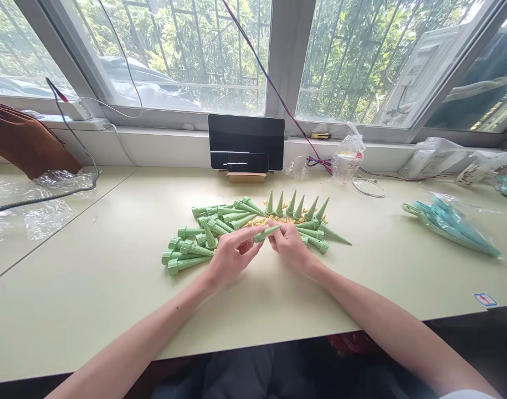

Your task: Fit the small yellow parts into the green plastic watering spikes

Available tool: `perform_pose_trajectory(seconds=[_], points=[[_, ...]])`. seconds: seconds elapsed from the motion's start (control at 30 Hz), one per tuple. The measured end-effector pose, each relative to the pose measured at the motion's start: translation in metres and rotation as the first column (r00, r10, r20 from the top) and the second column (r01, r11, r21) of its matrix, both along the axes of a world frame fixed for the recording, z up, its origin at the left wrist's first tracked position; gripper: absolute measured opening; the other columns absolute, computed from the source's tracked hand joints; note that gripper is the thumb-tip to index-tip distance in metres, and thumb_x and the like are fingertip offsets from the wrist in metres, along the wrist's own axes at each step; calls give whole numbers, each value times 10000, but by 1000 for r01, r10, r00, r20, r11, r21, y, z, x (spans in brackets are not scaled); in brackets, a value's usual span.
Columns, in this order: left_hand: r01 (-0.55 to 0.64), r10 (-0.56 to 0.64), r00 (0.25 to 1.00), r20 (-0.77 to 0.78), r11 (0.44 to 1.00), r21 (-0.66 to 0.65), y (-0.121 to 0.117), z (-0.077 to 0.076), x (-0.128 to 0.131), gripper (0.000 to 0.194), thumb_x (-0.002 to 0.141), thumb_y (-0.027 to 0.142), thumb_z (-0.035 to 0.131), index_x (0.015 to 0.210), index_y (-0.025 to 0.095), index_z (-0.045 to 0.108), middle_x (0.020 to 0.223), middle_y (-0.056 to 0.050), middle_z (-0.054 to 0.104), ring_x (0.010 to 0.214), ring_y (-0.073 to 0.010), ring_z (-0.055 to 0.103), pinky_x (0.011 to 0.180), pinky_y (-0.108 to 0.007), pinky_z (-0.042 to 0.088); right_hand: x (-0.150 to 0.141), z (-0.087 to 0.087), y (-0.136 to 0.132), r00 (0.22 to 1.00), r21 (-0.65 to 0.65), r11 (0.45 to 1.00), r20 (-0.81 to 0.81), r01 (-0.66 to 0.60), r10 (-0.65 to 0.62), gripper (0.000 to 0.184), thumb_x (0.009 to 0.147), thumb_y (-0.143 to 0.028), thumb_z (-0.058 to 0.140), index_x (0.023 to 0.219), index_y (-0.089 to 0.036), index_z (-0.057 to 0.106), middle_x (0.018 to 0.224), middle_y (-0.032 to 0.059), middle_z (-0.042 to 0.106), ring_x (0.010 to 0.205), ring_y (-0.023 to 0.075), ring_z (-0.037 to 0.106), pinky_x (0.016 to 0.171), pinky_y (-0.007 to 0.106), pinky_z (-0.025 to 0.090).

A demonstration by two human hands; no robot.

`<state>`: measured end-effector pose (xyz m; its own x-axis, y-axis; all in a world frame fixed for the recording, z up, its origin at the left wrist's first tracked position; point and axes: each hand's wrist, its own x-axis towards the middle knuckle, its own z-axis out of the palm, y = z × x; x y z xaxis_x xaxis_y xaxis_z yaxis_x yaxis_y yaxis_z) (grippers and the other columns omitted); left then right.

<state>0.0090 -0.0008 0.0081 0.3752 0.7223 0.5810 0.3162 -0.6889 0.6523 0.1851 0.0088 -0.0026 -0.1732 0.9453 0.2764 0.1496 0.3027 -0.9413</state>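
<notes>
Above the table's front middle, my left hand pinches a green plastic watering spike by its wider cap end. My right hand has its fingers closed about the narrow end, which points to the right. Whether those fingers also hold a small part is hidden. Many more spikes lie in a fanned pile left of my left hand. Beyond the hands stands a row of spikes with tips up. Small yellow pieces are heaped between them, partly covered by my hands. A few spikes lie beside my right hand.
A tablet with a phone before it stands on a cardboard support by the window. Bagged blue-green items lie at right. Clear plastic wrap, a brown bag and a cable occupy the left.
</notes>
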Motion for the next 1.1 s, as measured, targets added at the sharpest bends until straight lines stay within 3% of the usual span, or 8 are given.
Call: perform_pose_trajectory(seconds=[0.13, 0.33, 0.5, 0.87, 1.1], points=[[43, -42, 999, 17, 996, -73, -1, 1, -2, 362, 865, 154, 602, 1217, 171, 682, 580, 62, 435, 492, -59, 311, 474, -187, 335, 0, 1, -1, 1000, -6, 1000, 6, 9, -9, 531, 971, -536, 415, 556, -206, 399, 454, -48, 362, 435, 93, 301, 472, 258, 292], [96, -84, 995, 62, 967, -235, -3, 5, -5, 365, 898, 255, 587, 1239, 163, 680, 637, 3, 571, 517, -77, 436, 483, -195, 415, -1, 4, -1, 1000, -4, 1000, 6, 30, -30, 551, 954, -583, 418, 556, -202, 403, 484, -31, 406, 452, 96, 337, 468, 257, 292], [71, -50, 996, 70, 940, -335, -5, 12, -2, 358, 904, 359, 605, 1173, 153, 719, 678, -22, 633, 445, -50, 386, 405, -184, 389, 0, 4, -1, 999, -1, 999, 25, 43, -43, 560, 949, -612, 406, 566, -204, 399, 474, -33, 401, 449, 100, 341, 467, 258, 295], [56, -1, 992, 124, 895, -442, -1, 5, -3, 382, 909, 463, 577, 1104, 186, 753, 697, -17, 651, 411, -48, 432, 381, -180, 397, -1, 0, 0, 994, 43, 997, 85, 67, -70, 544, 960, -579, 405, 570, -200, 412, 505, -23, 421, 458, 103, 380, 464, 254, 299], [82, -20, 989, 146, 900, -428, -2, 7, -1, 346, 901, 424, 604, 1089, 176, 757, 705, -26, 655, 426, -48, 422, 387, -177, 392, 0, 1, 0, 991, 55, 996, 113, 67, -73, 559, 959, -591, 389, 565, -197, 437, 483, -16, 439, 467, 114, 402, 485, 256, 328]])
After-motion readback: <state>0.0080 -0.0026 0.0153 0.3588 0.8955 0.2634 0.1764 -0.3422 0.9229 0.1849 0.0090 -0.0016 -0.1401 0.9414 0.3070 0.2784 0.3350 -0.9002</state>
